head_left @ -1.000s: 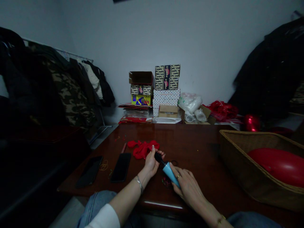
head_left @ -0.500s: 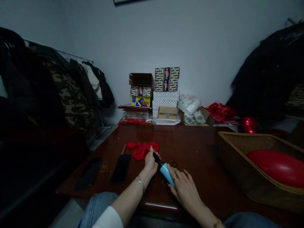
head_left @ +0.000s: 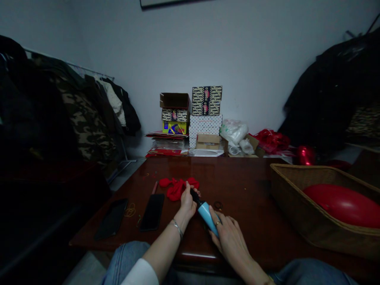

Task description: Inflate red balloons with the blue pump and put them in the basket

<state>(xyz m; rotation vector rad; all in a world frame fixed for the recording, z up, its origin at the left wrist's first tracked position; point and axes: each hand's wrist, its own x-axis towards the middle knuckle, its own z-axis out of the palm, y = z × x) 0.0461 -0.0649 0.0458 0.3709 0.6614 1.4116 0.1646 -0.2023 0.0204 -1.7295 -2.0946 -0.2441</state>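
A light blue hand pump [head_left: 208,218] with a black nozzle end slants over the table in front of me. My left hand [head_left: 188,200] is closed around the black end, right at a limp red balloon [head_left: 175,190] that lies crumpled on the table. Whether the balloon's neck is on the nozzle is hidden by the fingers. The blue body of the pump is gripped by my right hand [head_left: 229,233], its fingers laid along the top.
A wicker basket [head_left: 285,198] with a large red inflated balloon [head_left: 341,204] stands at the right. Two dark phones [head_left: 152,212], rubber bands [head_left: 130,210] and a reddish stick [head_left: 154,187] lie at the left. Stacked boxes [head_left: 206,126] and plastic bags [head_left: 235,130] line the back.
The view has shifted slightly. Both hands keep their grip on the pump, which has barely moved, and the limp balloon lies as before.
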